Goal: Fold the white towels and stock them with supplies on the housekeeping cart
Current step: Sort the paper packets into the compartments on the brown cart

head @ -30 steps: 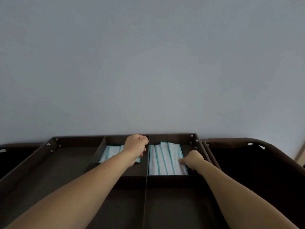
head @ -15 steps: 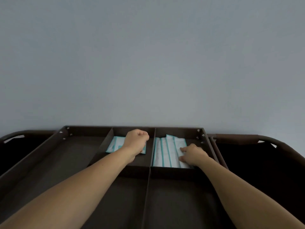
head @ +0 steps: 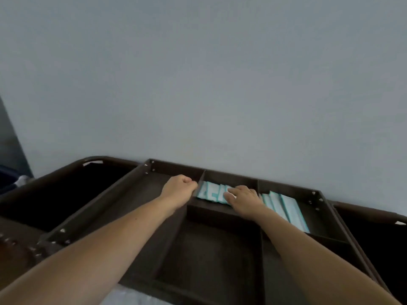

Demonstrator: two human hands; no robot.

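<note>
Head view. Left hand: curled into a fist, nothing visible inside it, knuckles up against the divider that separates the wide left compartment from the middle rear one. It sits just beside the supplies without touching them.

Right hand: fingers spread out fairly flat, resting on top of the teal-edged packets in the middle rear compartment. Palm down, no grip around anything. The packets lie overlapped, partly under the fingers and partly between the two hands.

Second row of packets: white with teal edges, stacked leaning one against the next in the right rear compartment, just beside the right wrist and forearm, not touched.

Cart tray: dark brown, set close to a plain grey wall.

Pale patch at the bottom edge: too blurred to identify.
</note>
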